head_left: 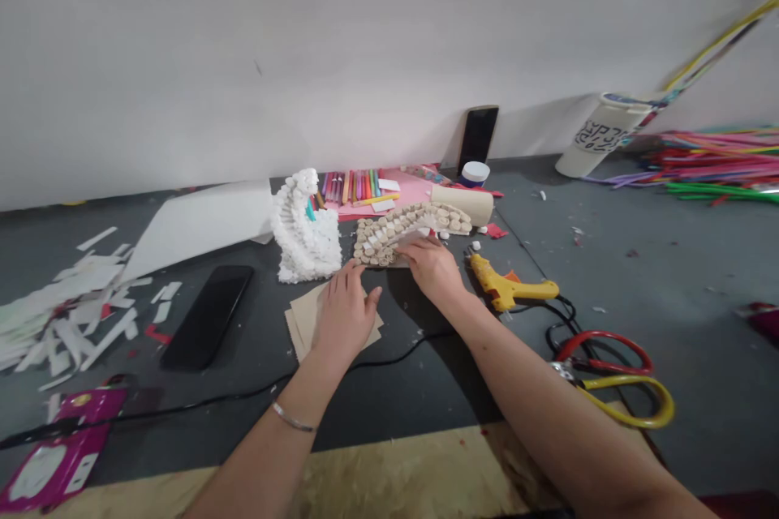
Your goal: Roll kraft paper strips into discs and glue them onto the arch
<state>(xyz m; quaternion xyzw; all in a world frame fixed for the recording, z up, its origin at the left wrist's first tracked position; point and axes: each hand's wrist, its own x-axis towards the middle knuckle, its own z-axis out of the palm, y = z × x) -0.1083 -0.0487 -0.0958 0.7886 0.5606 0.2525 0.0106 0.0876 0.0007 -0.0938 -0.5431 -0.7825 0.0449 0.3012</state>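
Note:
A beige craft piece covered in small paper rolls [380,242] lies in front of me, with a pale strip of steps curving through it. My left hand [346,312] rests over brown paper squares [304,315], fingers stretched and thumb apart, its fingertips at the piece's near left edge. With fingers bent together, my right hand [433,263] is at the piece's near right side; what it pinches, if anything, is hidden. A white, bumpy craft piece with similar steps [307,239] stands to the left. Right of my right hand lies a yellow hot glue gun [508,282].
Red-and-yellow-handled scissors [614,377] and a black cable lie at right. A phone [208,316] and paper scraps [79,332] are at left. Behind are coloured pens [353,186], a cardboard tube [462,204], an upright phone [479,138], a white cup [600,138] and pipe cleaners [718,166].

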